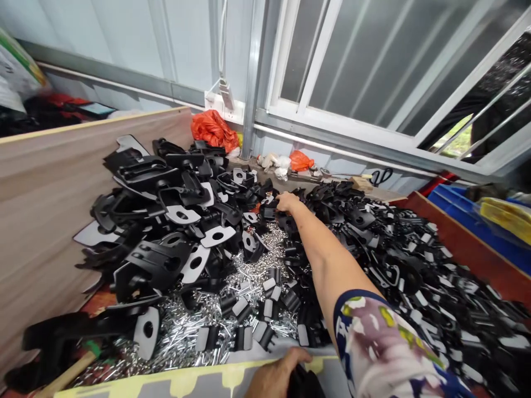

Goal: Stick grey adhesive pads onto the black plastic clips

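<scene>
Left hand (269,379): near edge, partly closed on a black plastic part (306,385).
Metal pins (182,329): near, left of centre.
Right hand (287,202): farther, amid piled black plastic pieces (151,262); grip hidden, cannot tell.
Orange bag (212,129): far, beside sockets (235,112).

"Any words or numbers you can read?"

"None, anywhere."

"The bag (19,74) at ten o'clock?"

"Printed in green along its edge, but I can't pick out a single letter."

"And the screen (96,108), also toward ten?"

"Too small to read."

"The sockets (236,112) at eleven?"

"Any brand or rating there is too fine to make out."

"What about the sheet (199,382) at seven?"

"Yellow and grey shapes, nothing I can read as writing."

"The sleeve (384,345), between four and five?"

"Coloured patches and white marks, no legible word."
</scene>
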The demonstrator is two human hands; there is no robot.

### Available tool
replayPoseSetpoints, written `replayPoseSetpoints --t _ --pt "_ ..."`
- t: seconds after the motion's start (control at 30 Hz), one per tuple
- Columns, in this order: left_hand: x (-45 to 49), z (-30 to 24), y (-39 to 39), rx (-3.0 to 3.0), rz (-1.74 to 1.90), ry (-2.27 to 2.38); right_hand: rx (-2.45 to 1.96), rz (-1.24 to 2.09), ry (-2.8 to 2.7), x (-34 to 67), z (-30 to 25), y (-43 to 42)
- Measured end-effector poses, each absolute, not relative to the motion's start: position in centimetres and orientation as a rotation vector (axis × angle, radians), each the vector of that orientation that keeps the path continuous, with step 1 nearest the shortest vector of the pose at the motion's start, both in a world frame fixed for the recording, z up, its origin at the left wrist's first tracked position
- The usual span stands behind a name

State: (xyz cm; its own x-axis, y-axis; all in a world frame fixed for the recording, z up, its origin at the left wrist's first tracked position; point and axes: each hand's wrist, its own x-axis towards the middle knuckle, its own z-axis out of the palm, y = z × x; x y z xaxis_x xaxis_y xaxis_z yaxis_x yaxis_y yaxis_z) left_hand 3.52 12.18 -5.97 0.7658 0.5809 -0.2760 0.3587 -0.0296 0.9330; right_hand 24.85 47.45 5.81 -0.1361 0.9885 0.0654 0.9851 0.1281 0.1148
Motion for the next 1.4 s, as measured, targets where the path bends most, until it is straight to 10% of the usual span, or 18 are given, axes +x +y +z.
replayPoseSetpoints --t 0.4,0.73,1.03,1.4 --pt "4.0 -4.1 11.6 1.647 0.478 0.67 1.677 -0.016 2.331 28.2 9.9 36.5" --pt "3.5 -2.6 11.4 1.635 0.513 0.662 1.401 0.585 2.262 27.8 13.3 23.2" --pt "4.0 -2.6 11.7 1.6 0.47 0.655 1.709 0.797 2.109 31.3 15.9 26.3" --pt "4.0 -3.2 11.5 1.707 0.485 0.677 1.677 0.219 2.459 20.3 6.9 38.6"
